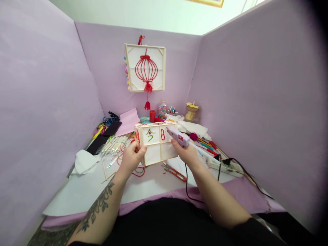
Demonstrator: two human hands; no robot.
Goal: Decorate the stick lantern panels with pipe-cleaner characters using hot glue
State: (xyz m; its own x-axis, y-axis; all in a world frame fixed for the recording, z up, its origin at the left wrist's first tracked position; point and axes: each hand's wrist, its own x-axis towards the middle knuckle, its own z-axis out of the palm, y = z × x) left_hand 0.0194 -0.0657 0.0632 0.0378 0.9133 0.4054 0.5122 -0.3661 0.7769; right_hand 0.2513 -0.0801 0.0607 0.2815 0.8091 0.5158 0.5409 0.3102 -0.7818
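My left hand [133,154] is closed on the lower left edge of a wood-framed box [153,153] with white panels. The box is held up over the white table, slightly tilted. Its upper left panel carries a green character, and the upper right one a red character. My right hand [186,150] is wrapped round a pale purple glue gun [181,136]. The gun's nozzle points left at the upper right panel, close beside the red character; whether it touches is too small to tell. A clear glue stick extends from the gun's back.
Orange snips [176,173] lie below the box. A black cable [187,186] hangs from near my right hand. Packaged sticks [115,146] are at left, a power strip [227,168] at right. Behind stand a red cylinder [152,116] and a bead jar [162,111]; a lantern box [133,56] hangs above.
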